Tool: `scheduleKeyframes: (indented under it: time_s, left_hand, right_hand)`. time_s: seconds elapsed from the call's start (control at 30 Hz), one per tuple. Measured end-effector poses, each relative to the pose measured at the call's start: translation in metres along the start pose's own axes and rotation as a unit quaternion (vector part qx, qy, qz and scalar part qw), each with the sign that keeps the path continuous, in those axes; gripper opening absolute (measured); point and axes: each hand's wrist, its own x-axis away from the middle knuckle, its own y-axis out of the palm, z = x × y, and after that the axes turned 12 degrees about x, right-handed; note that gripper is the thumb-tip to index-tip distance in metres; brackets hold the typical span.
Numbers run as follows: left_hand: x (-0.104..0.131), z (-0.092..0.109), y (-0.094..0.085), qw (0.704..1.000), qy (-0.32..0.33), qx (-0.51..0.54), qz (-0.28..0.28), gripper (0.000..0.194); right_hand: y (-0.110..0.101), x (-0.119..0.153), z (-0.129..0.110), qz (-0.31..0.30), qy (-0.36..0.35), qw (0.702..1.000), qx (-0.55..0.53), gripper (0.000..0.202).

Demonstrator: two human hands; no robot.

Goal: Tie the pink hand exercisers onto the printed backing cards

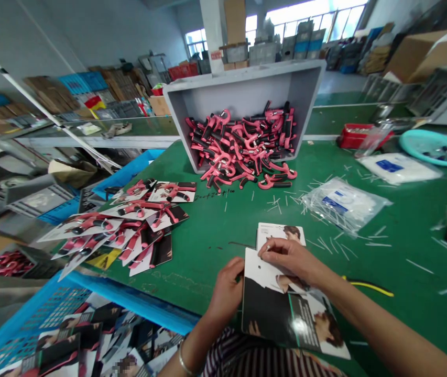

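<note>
Head view: a green table (215,225) fills most of the scene, with a grey tub (242,97) tipped on its side toward the wearer, spilling pink-and-black handles (247,141) onto the top. At the lower left stands a blue basket (89,290) of printed packs, and above it, on the table's left end, lies an overlapping heap of carded handles (140,209). Right at the table's near edge, against the wearer's body, is the printed card (266,309), its longer side seeming to run from the left hand down toward the lower right, under the right forearm. A clear bag (345,201) lies beyond that arm. The right hand (292,259) reaches across from the right, fingertips drawn together over the card's white top end; whether they pinch anything small, I cannot tell. The left hand (229,288) is nearer the left edge and is curled around it, grasping the card. Smaller still are the loose white strips (378,244) and, just below the right fingertips, a dark hole (259,267).
</note>
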Motion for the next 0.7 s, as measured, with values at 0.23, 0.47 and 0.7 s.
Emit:
scheduleKeyframes:
  time_s: [0.23,0.47,0.7]
  left_hand:
    - [0.006,-0.007,0.002,0.997,-0.009,0.063,-0.041,0.02]
    - [0.003,-0.002,-0.001,0.996,-0.032,0.078,-0.011,0.019]
    - [0.002,0.001,-0.002,0.994,-0.042,0.068,-0.073,0.018]
  right_hand:
    - [0.004,0.006,0.009,0.002,-0.053,0.998,0.047,0.024]
    - [0.004,0.011,0.012,-0.007,-0.076,0.993,0.086,0.024]
    - [0.005,0.013,0.015,-0.015,-0.075,0.994,0.083,0.022]
